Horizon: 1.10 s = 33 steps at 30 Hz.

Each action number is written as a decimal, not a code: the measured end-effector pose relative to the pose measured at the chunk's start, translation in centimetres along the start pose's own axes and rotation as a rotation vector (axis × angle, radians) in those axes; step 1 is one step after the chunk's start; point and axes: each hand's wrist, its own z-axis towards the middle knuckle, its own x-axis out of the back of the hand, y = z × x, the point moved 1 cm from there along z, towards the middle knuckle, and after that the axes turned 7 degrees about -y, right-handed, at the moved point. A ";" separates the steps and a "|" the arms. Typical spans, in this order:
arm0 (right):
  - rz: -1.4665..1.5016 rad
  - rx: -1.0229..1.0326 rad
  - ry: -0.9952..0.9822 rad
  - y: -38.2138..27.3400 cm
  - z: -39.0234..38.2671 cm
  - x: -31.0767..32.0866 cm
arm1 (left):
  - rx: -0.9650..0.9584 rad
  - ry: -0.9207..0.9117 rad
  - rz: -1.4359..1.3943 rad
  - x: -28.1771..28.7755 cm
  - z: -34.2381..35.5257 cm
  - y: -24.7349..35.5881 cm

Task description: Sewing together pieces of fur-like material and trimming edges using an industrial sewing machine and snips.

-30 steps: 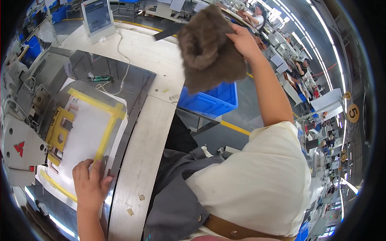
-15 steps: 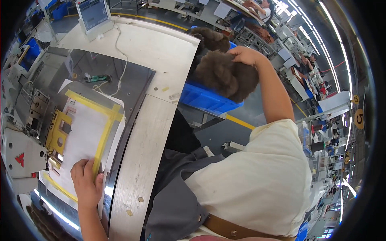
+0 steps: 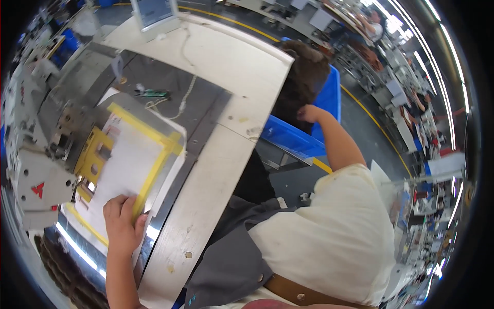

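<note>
My left hand [image 3: 121, 219] lies on the white template board [image 3: 126, 170] with yellow tape edges, fingers resting near its right strip, open. Beside it are a yellow plate [image 3: 88, 159] and the grey sewing machine head [image 3: 36, 170]. My right hand [image 3: 309, 113] is down at the blue bin [image 3: 288, 136], its curled fingers against dark brown fur pieces [image 3: 303, 72]; what they grip is blurred and hidden.
A pale worktable [image 3: 211, 190] separates the machine from the bin. A screen [image 3: 152, 11], cord and small green board [image 3: 154, 94] are at the back. A brown fur piece [image 3: 67, 268] lies lower left. Co-workers [image 3: 370, 28] sit at benches beyond the yellow floor line.
The fur piece in my right hand was lowered into the blue bin, and that hand moved down among the fur. My left hand stays on the board. The view has shifted slightly.
</note>
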 end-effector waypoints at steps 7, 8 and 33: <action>0.114 0.170 0.739 -12.6 -5.6 7.7 | -0.018 0.024 0.004 0.3 0.3 -0.1; 0.146 0.212 0.800 -14.0 -6.2 8.7 | 0.009 0.008 -0.021 0.4 0.0 -0.1; 0.137 1.452 0.013 -46.2 -7.2 2.0 | 2.211 -0.030 0.377 11.2 -59.1 25.0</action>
